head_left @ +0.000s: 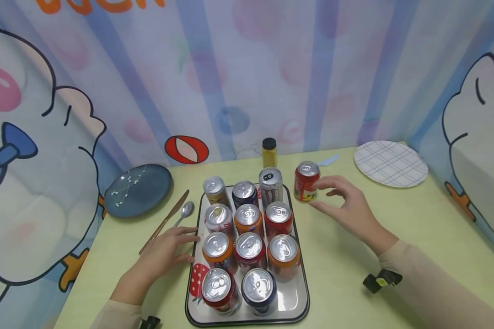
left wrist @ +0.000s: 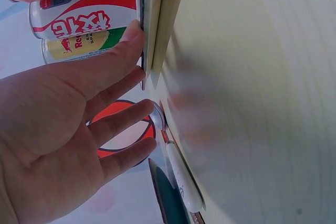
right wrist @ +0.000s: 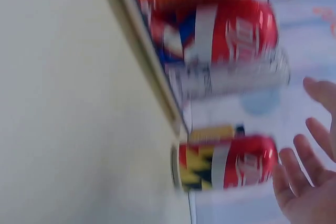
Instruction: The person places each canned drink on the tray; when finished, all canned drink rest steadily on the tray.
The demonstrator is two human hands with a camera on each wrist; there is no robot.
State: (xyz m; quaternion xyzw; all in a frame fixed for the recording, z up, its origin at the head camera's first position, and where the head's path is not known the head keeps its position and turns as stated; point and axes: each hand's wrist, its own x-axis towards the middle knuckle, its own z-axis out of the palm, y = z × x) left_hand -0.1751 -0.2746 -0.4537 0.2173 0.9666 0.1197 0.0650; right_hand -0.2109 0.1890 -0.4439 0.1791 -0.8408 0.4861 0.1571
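A red soda can (head_left: 306, 183) stands upright on the table, just right of the tray's far right corner. My right hand (head_left: 347, 208) is beside it, thumb and fingers spread apart, fingertips right at the can's side. In the right wrist view the same red can (right wrist: 226, 163) shows yellow and black patches, and the right hand (right wrist: 310, 177) appears loosely spread beside its top. My left hand (head_left: 164, 251) has its fingers extended at the left rim of the tray (head_left: 290, 310). Several soda cans, such as an orange one (head_left: 284, 258), stand in rows on that tray.
Left of the tray lie a spoon (head_left: 187, 209), a knife (head_left: 177, 205) and a dark blue plate (head_left: 148, 201). Behind the tray stands a small black-capped yellow bottle (head_left: 269, 155). A pale blue utensil (head_left: 329, 160) and a white checked plate (head_left: 391, 164) are at the back right.
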